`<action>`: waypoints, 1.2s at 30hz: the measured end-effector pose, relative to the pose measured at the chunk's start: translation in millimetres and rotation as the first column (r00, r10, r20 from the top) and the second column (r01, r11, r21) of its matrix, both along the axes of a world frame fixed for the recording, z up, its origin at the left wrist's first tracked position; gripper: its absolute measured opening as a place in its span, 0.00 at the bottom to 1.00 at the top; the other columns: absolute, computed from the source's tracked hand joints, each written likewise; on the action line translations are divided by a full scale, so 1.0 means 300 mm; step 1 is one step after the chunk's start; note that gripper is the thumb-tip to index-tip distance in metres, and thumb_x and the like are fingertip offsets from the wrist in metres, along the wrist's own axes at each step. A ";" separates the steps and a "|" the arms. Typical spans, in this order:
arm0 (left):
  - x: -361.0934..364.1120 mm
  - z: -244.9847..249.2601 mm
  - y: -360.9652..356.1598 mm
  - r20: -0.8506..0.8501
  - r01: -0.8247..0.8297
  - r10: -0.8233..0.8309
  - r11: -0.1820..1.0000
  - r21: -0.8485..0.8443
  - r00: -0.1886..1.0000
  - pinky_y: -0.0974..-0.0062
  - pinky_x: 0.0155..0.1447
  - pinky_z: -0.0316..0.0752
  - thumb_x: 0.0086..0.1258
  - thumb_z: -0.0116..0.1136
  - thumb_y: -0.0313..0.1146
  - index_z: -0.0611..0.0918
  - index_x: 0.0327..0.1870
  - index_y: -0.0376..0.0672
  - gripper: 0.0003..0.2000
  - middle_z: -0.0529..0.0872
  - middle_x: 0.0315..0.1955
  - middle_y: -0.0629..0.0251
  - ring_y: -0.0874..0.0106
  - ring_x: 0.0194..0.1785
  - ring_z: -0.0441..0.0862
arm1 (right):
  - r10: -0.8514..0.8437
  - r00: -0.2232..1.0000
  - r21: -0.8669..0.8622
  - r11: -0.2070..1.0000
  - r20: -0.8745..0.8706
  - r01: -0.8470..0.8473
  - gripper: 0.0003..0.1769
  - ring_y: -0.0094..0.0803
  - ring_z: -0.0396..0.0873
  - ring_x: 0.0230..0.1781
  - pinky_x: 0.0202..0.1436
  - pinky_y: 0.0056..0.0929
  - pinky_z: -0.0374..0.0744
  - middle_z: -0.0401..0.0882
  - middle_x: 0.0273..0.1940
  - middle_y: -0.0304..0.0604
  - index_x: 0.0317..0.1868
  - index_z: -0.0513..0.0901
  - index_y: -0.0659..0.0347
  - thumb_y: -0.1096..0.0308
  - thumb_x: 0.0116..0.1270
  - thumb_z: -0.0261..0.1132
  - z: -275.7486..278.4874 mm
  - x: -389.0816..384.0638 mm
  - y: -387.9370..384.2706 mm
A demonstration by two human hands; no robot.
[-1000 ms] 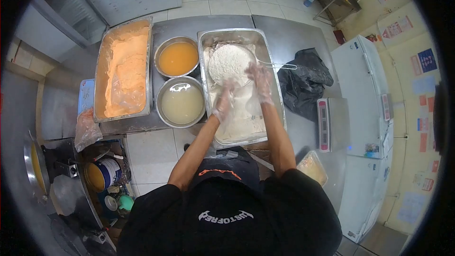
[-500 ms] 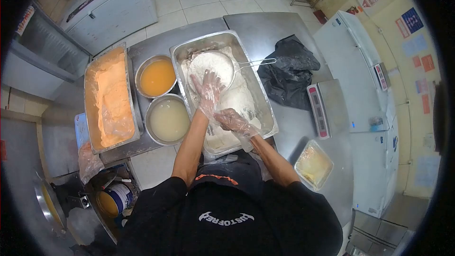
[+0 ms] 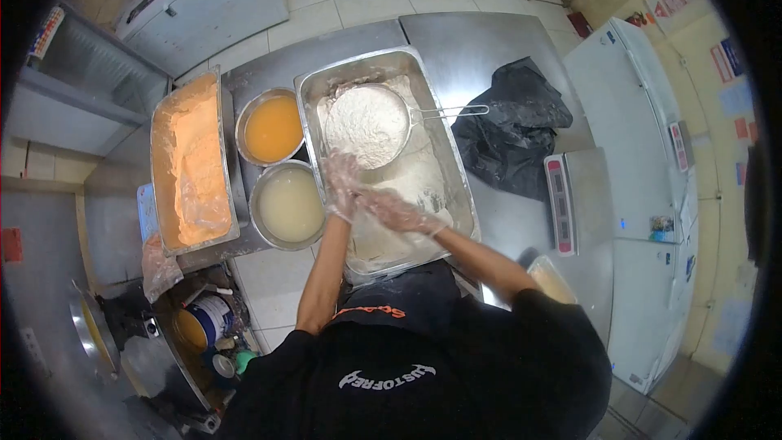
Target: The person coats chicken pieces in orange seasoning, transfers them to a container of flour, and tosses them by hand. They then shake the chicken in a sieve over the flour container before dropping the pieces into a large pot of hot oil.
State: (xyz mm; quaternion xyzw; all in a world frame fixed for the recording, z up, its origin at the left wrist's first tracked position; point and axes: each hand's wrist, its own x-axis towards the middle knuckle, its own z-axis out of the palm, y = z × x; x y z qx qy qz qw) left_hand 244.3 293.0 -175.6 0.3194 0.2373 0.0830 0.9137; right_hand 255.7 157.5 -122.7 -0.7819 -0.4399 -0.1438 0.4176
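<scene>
A steel tray (image 3: 467, 204) of white flour lies across the counter in front of me. At its far part rests a round sieve (image 3: 368, 125) heaped with flour, its wire handle over the right rim. My left hand (image 3: 343, 182), in a clear plastic glove, is over the tray just below the sieve, fingers stretched out and somewhat blurred. My right hand (image 3: 397, 210), also gloved, meets it from the right, fingers extended against the left hand. Neither hand shows anything held.
Left of the tray stand a bowl of orange liquid (image 3: 274, 129), a bowl of cloudy liquid (image 3: 289, 204) and a tray of orange powder (image 3: 197, 165). To the right are a black plastic bag (image 3: 515, 126), a scale (image 3: 560, 204) and a clear container (image 3: 551, 279).
My left hand has come off the flour in the sieve and back toward me. My right hand now lies against it. The camera view has shifted slightly.
</scene>
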 end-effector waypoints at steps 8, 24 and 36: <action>-0.224 -0.023 -0.101 -0.094 -0.015 0.044 0.959 0.282 0.995 0.65 0.61 0.61 0.68 0.34 0.58 0.57 0.66 0.46 0.31 0.61 0.61 0.56 0.62 0.60 0.64 | -0.048 0.980 -0.940 0.275 0.195 0.201 0.11 0.36 0.76 0.33 0.35 0.32 0.75 0.76 0.34 0.47 0.40 0.74 0.64 0.66 0.60 0.54 0.021 0.570 -0.240; -0.311 -0.154 -0.096 -0.295 0.154 -0.139 0.988 0.029 0.945 0.68 0.55 0.66 0.66 0.35 0.59 0.59 0.65 0.50 0.31 0.65 0.60 0.61 0.64 0.54 0.69 | -0.119 0.494 -0.018 0.979 -0.861 0.205 0.23 0.19 0.56 0.09 0.11 0.21 0.59 0.59 0.11 0.30 0.17 0.66 0.54 0.49 0.65 0.54 -0.130 -0.190 -0.111; -0.214 -0.388 -0.002 0.108 0.213 -0.204 0.974 -0.082 0.973 0.75 0.70 0.44 0.70 0.28 0.54 0.44 0.68 0.38 0.34 0.47 0.68 0.62 0.68 0.69 0.48 | 0.584 0.043 0.555 0.744 -0.811 0.372 0.15 0.23 0.62 0.12 0.11 0.20 0.59 0.65 0.17 0.30 0.34 0.70 0.53 0.50 0.65 0.51 -0.031 -0.427 -0.185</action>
